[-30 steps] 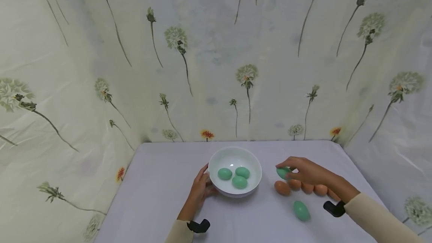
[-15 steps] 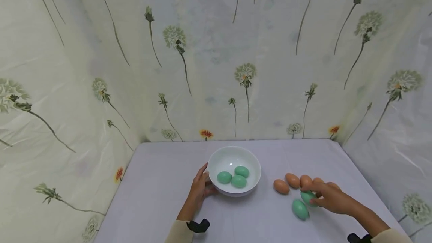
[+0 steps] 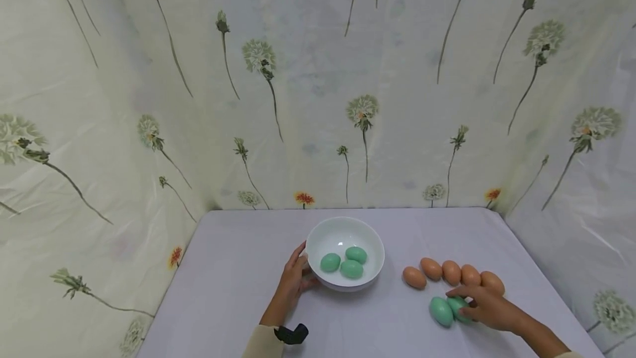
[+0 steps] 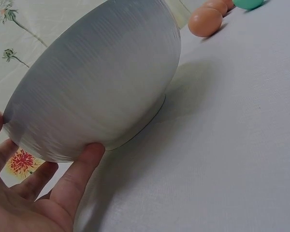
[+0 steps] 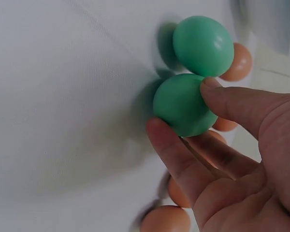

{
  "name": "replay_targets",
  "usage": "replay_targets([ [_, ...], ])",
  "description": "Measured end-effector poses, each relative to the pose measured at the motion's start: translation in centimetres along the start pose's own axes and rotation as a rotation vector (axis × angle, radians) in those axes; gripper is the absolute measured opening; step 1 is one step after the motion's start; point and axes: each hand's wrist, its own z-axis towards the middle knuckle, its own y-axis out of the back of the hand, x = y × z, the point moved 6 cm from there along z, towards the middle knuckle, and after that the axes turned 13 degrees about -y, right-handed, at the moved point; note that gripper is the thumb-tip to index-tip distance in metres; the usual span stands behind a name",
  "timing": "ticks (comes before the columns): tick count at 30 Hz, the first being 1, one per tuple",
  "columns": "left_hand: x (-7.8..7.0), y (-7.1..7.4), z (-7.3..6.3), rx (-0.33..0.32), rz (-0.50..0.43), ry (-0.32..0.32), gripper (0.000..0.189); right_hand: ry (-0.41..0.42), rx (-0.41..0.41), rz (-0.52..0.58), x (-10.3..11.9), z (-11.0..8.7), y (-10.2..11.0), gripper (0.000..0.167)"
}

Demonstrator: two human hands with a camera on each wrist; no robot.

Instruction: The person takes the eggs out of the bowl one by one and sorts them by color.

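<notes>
A white bowl (image 3: 343, 233) sits left of the eggs, holding three green eggs (image 3: 351, 268). At its left side my left hand (image 3: 293, 280) grips it, one digit at the rim and other fingertips against the lower wall, as the left wrist view shows. My right hand (image 3: 489, 307) pinches a green egg (image 5: 181, 105) between thumb and fingertips, close over the cloth. Right beside that egg lies another green egg (image 3: 441, 311). In the right wrist view the thumb tip is where the two green eggs meet.
Several brown eggs (image 3: 451, 273) form a curved row just beyond the right hand. A pale cloth covers the table (image 3: 223, 269). Behind and at the sides hangs a flower-printed sheet (image 3: 308, 98).
My right hand has carried the green egg from behind the brown eggs toward the front right, down beside the other green egg. My left hand stays on the bowl.
</notes>
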Motion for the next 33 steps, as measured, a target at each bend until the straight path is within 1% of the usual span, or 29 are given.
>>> replay_targets([
  [4, -0.2, 0.0, 0.1, 0.003, -0.001, -0.012, 0.05, -0.047, 0.008, -0.008, 0.0, 0.2, 0.0, 0.042],
  [7, -0.4, 0.0, 0.1, 0.013, 0.0, -0.026, 0.05, -0.054, -0.002, -0.019, 0.0, 0.3, 0.1, 0.043],
  [11, -0.6, -0.2, 0.1, 0.023, 0.002, -0.027, 0.049, -0.02, -0.007, -0.011, 0.3, 0.0, 0.4, 0.046],
  [13, -0.7, -0.2, 0.0, 0.025, 0.001, -0.023, 0.049, -0.013, 0.005, -0.002, 0.6, 0.0, 0.7, 0.048],
  [14, -0.7, -0.2, 0.0, 0.025, 0.001, -0.022, 0.05, -0.025, 0.01, -0.002, 0.7, 0.0, 0.9, 0.048],
  [16, -0.7, -0.3, -0.1, 0.026, 0.001, -0.022, 0.05, -0.078, 0.003, -0.02, 0.9, 0.1, 1.6, 0.051],
  [20, -0.6, -0.2, 0.0, 0.025, -0.004, -0.015, 0.051, -0.184, -0.046, -0.086, 1.5, 0.5, 3.2, 0.044],
  [21, -0.6, -0.2, 0.0, 0.025, -0.003, -0.016, 0.051, -0.197, -0.057, -0.09, 1.7, 0.6, 3.6, 0.045],
  [23, -0.5, -0.1, 0.0, 0.022, -0.005, -0.011, 0.05, -0.179, -0.072, -0.096, 2.5, 1.0, 4.2, 0.043],
  [25, -0.4, -0.1, -0.1, 0.019, -0.005, -0.011, 0.05, -0.145, -0.071, -0.092, 3.5, 1.4, 4.6, 0.046],
  [27, -0.3, 0.0, -0.1, 0.021, -0.004, -0.017, 0.05, -0.131, -0.064, -0.08, 4.5, 2.1, 4.8, 0.045],
  [28, -0.3, 0.0, -0.1, 0.018, -0.005, -0.014, 0.05, -0.128, -0.057, -0.078, 5.1, 2.5, 4.8, 0.044],
  [31, -0.1, -0.1, -0.2, 0.015, -0.012, -0.013, 0.051, -0.159, -0.015, -0.058, 6.8, 3.9, 4.6, 0.043],
  [33, -0.2, -0.2, -0.2, 0.014, -0.012, -0.011, 0.051, -0.123, 0.007, -0.064, 8.2, 4.9, 4.7, 0.044],
])
